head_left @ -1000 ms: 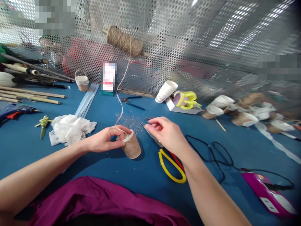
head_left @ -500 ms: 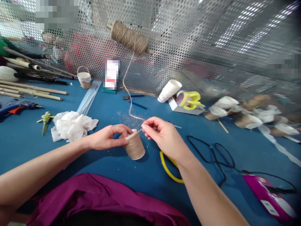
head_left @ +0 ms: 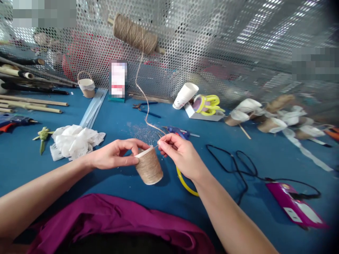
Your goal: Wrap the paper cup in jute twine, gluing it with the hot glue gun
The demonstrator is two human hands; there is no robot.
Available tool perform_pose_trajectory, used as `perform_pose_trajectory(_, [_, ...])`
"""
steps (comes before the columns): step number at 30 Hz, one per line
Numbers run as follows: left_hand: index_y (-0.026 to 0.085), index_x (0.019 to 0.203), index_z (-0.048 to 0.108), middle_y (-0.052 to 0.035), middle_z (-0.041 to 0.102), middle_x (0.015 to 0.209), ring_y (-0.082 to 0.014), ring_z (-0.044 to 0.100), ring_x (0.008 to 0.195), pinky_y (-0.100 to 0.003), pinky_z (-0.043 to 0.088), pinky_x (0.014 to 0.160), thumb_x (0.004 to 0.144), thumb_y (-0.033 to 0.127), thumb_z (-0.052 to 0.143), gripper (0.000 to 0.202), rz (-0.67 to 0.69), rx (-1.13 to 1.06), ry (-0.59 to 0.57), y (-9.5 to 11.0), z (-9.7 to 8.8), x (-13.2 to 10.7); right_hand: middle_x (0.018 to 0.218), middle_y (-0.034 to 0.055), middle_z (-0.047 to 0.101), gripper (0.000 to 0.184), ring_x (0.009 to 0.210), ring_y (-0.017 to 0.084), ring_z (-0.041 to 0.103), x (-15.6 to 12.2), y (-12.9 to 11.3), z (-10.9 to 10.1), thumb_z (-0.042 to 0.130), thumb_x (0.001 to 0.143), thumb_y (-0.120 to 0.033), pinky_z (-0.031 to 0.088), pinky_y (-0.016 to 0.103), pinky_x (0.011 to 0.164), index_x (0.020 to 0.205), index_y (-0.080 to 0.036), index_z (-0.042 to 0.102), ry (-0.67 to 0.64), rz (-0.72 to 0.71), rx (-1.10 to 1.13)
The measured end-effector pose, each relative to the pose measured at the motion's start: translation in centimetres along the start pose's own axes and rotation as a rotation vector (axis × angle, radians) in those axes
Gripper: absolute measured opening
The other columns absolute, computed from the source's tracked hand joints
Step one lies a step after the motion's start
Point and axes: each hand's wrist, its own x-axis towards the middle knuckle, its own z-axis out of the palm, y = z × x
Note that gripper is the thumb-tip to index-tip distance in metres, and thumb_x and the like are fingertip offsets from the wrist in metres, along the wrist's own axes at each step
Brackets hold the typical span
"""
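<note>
Since a second ago, the right hand (head_left: 180, 155) has left the scissors (head_left: 185, 183), which lie on the blue worktop (head_left: 275, 155) with only a yellow handle loop showing below the wrist, and has come in to the cup (head_left: 148, 165). Its fingers (head_left: 162, 143) now pinch the twine (head_left: 136, 80) right at the cup's lip. The left hand (head_left: 116, 156) grasps the cup near the top, thumb and fingertips closed on its wall, holding it tilted with its base on the worktop just in front of the person. Twine coils cover the cup's side from the base up to just under the white rim, which is bare; that last band looks to be what is left to wrap. The strand runs unbroken from the pinch up to the spool (head_left: 135, 33) hung on the perforated screen, so it is not yet cut. Whether the end is fixed cannot be told.
</note>
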Motion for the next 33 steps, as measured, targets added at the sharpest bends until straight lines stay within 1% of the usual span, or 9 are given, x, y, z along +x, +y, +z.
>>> perform_pose_trajectory(8, [0.013,0.073,0.054,-0.0122,0.05,0.125,-0.0235,0.051,0.111,-0.04,0.039,0.093,0.083,0.021,0.055,0.013,0.004,-0.057,-0.026,0.3,0.2,0.0,0.067,-0.0023,0.053,0.013,0.06,0.01,0.052,-0.4,0.2,0.3,0.052,0.081,-0.029,0.046,0.024,0.058,0.078,-0.017,0.052,-0.049,0.022,0.056])
perform_pose_trajectory(15, [0.011,0.073,0.053,-0.0138,0.049,0.126,-0.0237,0.05,0.112,-0.038,0.041,0.091,0.083,0.015,0.053,0.011,0.005,-0.078,-0.043,0.5,0.3,-0.1,0.068,-0.0021,0.053,0.012,0.06,0.01,0.051,-0.6,0.5,0.5,0.054,0.081,-0.028,0.045,0.024,0.058,0.077,-0.017,0.052,-0.066,0.02,0.088])
perform_pose_trajectory(23, [0.012,0.073,0.054,-0.0128,0.049,0.126,-0.0235,0.049,0.113,-0.038,0.039,0.093,0.083,0.014,0.053,0.01,0.001,-0.116,-0.043,0.5,0.3,-0.2,0.068,-0.0023,0.052,0.012,0.06,0.009,0.049,-0.7,0.4,0.4,0.055,0.081,-0.028,0.043,0.024,0.057,0.077,-0.017,0.053,-0.091,0.034,0.126])
perform_pose_trajectory(25, [0.012,0.073,0.053,-0.0123,0.049,0.125,-0.0233,0.049,0.113,-0.039,0.039,0.093,0.083,0.014,0.053,0.011,0.009,-0.137,-0.045,0.7,0.3,-0.2,0.071,-0.0017,0.053,0.012,0.061,0.009,0.049,-0.6,0.6,0.3,0.056,0.081,-0.029,0.042,0.024,0.059,0.078,-0.017,0.054,-0.107,0.044,0.175])
perform_pose_trajectory(28, [0.013,0.072,0.054,-0.0111,0.051,0.123,-0.0225,0.05,0.112,-0.038,0.039,0.093,0.083,0.016,0.054,0.011,0.028,-0.165,-0.049,1.1,0.2,-0.2,0.087,0.002,0.057,0.012,0.069,0.01,0.051,-0.6,0.8,0.4,0.057,0.081,-0.029,0.043,0.025,0.064,0.081,-0.017,0.055,-0.168,0.071,0.334])
perform_pose_trajectory(30, [0.013,0.072,0.055,-0.0102,0.052,0.12,-0.0216,0.05,0.11,-0.037,0.041,0.091,0.083,0.017,0.055,0.012,0.037,-0.167,-0.055,1.3,0.1,-0.2,0.096,0.0036,0.059,0.012,0.072,0.01,0.052,-0.6,1.0,0.4,0.057,0.081,-0.029,0.043,0.025,0.065,0.08,-0.018,0.055,-0.224,0.092,0.447])
perform_pose_trajectory(31, [0.013,0.072,0.055,-0.0099,0.053,0.118,-0.0216,0.051,0.108,-0.037,0.041,0.091,0.083,0.018,0.055,0.012,0.039,-0.163,-0.06,1.4,0.1,-0.2,0.097,0.0036,0.059,0.012,0.07,0.009,0.053,-0.6,1.0,0.5,0.057,0.081,-0.029,0.043,0.025,0.063,0.079,-0.018,0.054,-0.243,0.101,0.488])
perform_pose_trajectory(33, [0.013,0.073,0.057,-0.0097,0.053,0.115,-0.022,0.051,0.107,-0.038,0.041,0.09,0.082,0.021,0.056,0.012,0.037,-0.148,-0.073,1.4,0.0,-0.2,0.092,0.0018,0.059,0.011,0.065,0.008,0.052,-0.6,1.1,0.6,0.059,0.079,-0.028,0.042,0.023,0.058,0.076,-0.018,0.053,-0.261,0.111,0.539])
